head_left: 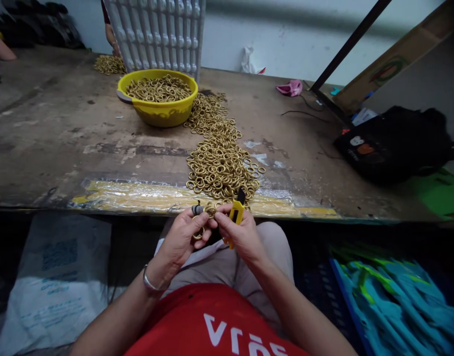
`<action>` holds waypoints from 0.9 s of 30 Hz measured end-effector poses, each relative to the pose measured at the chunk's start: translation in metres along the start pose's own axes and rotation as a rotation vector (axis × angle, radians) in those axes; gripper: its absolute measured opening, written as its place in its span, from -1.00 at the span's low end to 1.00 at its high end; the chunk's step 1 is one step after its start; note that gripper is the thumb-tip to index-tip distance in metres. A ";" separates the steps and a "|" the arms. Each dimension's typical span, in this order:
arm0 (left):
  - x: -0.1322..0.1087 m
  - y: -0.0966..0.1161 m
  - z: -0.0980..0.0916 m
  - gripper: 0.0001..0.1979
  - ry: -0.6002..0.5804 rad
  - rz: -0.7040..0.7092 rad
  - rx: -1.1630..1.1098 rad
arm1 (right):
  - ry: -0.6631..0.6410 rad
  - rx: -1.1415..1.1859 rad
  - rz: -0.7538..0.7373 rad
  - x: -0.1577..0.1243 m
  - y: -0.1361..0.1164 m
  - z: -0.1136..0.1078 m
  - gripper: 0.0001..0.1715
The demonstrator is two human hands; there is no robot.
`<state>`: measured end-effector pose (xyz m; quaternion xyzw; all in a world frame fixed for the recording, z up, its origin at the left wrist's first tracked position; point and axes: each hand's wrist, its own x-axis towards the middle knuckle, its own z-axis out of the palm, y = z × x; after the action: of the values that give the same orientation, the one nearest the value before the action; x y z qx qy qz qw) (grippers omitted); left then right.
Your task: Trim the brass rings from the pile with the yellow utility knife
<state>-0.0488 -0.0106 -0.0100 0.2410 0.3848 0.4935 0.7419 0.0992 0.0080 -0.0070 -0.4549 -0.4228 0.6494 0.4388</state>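
Left fingers [199, 221] hold round golden metal rings [210, 211] beside right fingers [227, 225] gripping a yellow black-bladed cutter [236, 211] pointing away.

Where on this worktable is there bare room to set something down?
The wide stretch left of the yellow basin, and the patch between the gold-coloured ring pile and black bag. Crowded: the middle, where that pile runs from basin to taped front edge.

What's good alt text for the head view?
A person's left hand holds brass-coloured rings at a table's taped edge; the right hand, fingertips at them, also holds a yellow box cutter. Behind, loose rings are heaped along the table up to a yellow basin full of more.
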 end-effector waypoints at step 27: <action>0.003 0.003 0.007 -0.81 0.074 0.016 0.017 | 0.083 -0.401 -0.456 0.003 0.010 -0.010 -0.91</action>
<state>-0.0442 -0.0070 -0.0049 0.2322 0.4143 0.5047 0.7209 0.1061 0.0099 -0.0189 -0.4521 -0.6155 0.4185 0.4916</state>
